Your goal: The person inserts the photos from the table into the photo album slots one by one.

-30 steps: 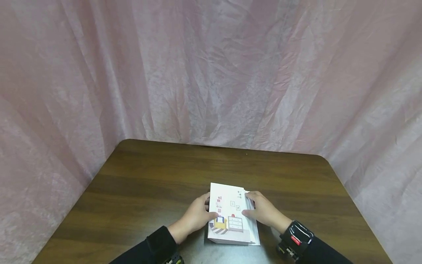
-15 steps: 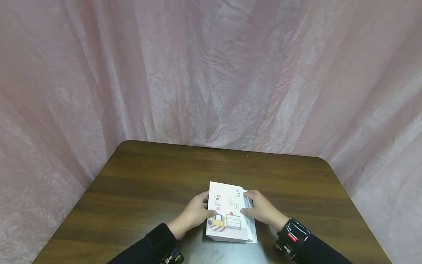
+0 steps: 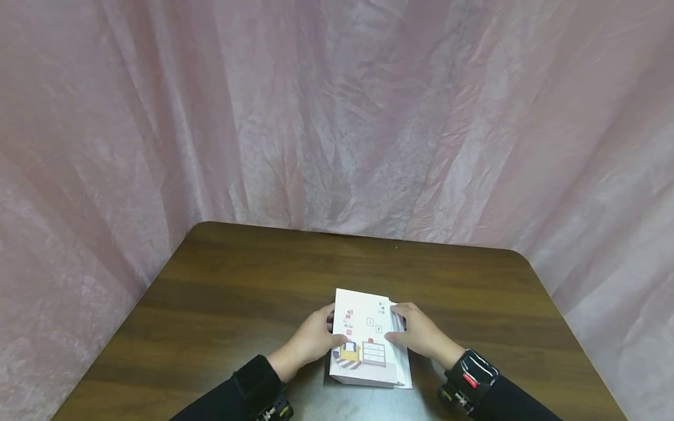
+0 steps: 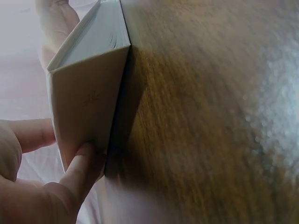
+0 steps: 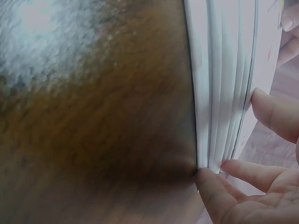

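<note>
A thick white book [image 3: 363, 318] lies on the table, its cover printed with a yellow seat, a chest of drawers and small signs. My left hand [image 3: 309, 340] grips its spine side, thumb over the cover's left edge. In the left wrist view fingertips press the pale spine [image 4: 88, 100], which bears a faint mark. At the opposite side my right hand [image 3: 425, 334] holds the page edge, thumb at the cover's right border. The right wrist view shows the pages [image 5: 226, 79] standing in loose groups between the covers, with fingertips along their far end.
The brown wooden table [image 3: 221, 292] has rounded far corners. Behind it hangs a pink curtain [image 3: 337, 117], which also runs along both sides. A dark sleeve with a strapped device [image 3: 471, 380] covers the right wrist.
</note>
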Demonstrator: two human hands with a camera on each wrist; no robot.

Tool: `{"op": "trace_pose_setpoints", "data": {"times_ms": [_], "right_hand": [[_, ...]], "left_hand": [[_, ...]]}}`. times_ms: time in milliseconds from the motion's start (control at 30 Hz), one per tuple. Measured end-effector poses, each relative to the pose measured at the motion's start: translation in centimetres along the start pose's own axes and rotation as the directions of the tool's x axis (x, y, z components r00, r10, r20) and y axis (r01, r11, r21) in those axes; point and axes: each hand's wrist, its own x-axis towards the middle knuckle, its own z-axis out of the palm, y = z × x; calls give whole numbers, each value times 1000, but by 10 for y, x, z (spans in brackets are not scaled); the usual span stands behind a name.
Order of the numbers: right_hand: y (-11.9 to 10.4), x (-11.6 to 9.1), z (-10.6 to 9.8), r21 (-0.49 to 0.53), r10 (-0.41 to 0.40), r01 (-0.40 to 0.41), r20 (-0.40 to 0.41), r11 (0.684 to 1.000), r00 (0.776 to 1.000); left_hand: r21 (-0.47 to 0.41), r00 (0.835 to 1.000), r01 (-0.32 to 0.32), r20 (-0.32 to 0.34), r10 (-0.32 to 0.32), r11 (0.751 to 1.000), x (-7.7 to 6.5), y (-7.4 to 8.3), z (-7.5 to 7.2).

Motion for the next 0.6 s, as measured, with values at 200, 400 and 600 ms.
{"op": "trace_pose_setpoints", "data": {"times_ms": [200,400,600], "right_hand": [[2,-2,-3,-24,-16,16,12,1000,1000],[8,-6,-9,-58,-18,19,4,998,1000],[11,-10,-28,-155,-93,84,-56,984,994]], "left_hand": [[-32,1000,-18,2,18,999,0,-3,-3],[74,997,-68,-34,71,995,-9,-7,-20],[294,986,-80,-117,119,952,-21,-7,-46]]}}
